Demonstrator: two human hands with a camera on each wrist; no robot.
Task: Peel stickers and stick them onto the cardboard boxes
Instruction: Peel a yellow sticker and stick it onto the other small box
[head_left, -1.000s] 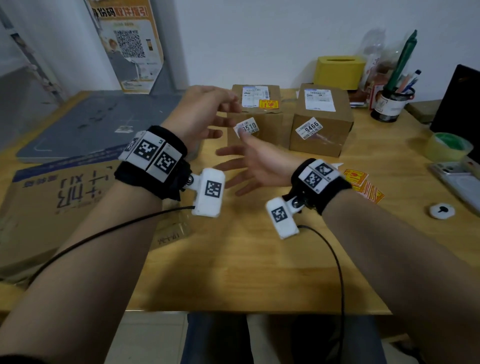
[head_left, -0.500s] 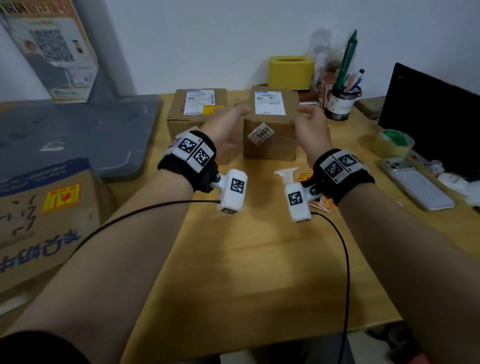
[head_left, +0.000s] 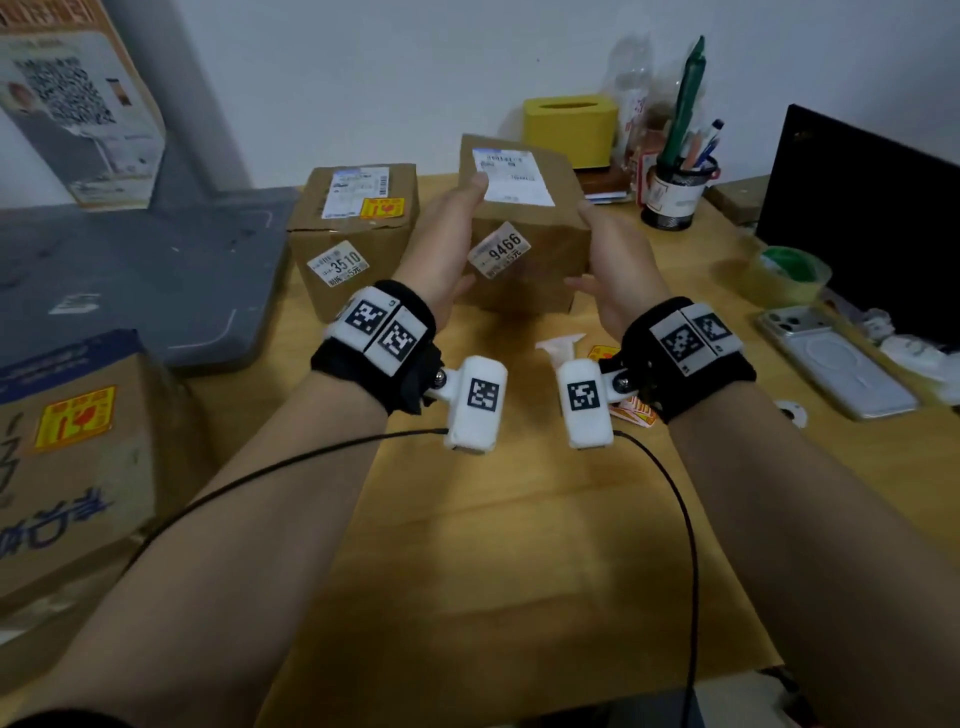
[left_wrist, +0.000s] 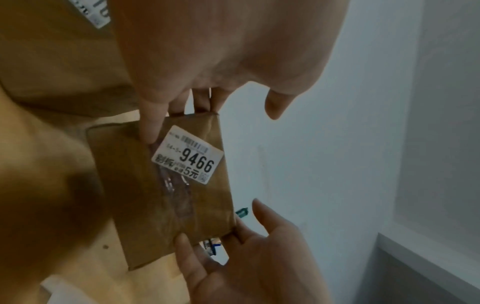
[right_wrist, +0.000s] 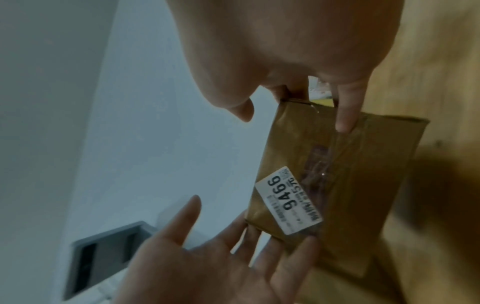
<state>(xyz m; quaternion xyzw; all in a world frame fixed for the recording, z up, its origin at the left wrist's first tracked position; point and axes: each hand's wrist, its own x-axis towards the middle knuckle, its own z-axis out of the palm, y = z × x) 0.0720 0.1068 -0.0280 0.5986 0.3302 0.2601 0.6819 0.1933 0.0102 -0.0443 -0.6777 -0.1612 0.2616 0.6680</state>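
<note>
Standing between the two hands, the cardboard box marked 9466 (head_left: 524, 244) is lifted clear of the wooden desk (head_left: 519, 545), tilted so its top label leans toward the person. The left hand (head_left: 447, 244) clasps the box's left side with fingers wrapped behind and the thumb up on the top edge; the right hand (head_left: 618, 265) grasps the opposite side the same way, so the box is pinched between both palms. Its white 9466 price sticker (head_left: 500, 254) sits on the near face, over a strip of clear tape. Just to the left, a second box (head_left: 353, 234) rests on the desk with a 3510 sticker (head_left: 340, 266) on its front and a yellow-red sticker (head_left: 383, 208) on top; the gap between the two boxes is narrow and filled by the left hand. A third, larger carton (head_left: 67, 467) stands at the left edge of the desk, carrying one yellow-red sticker (head_left: 75, 417). So three boxes in all. Loose yellow-red stickers (head_left: 631, 410) lie under the right wrist beside a peeled white backing (head_left: 558, 345); how many I cannot tell. Behind the lifted box crowd a yellow tissue box (head_left: 569, 127) and a pen cup (head_left: 675, 192); to the right lie a tape roll (head_left: 789, 273) and a phone (head_left: 836, 361). The broad near stretch of desk toward its front edge offers room.
</note>
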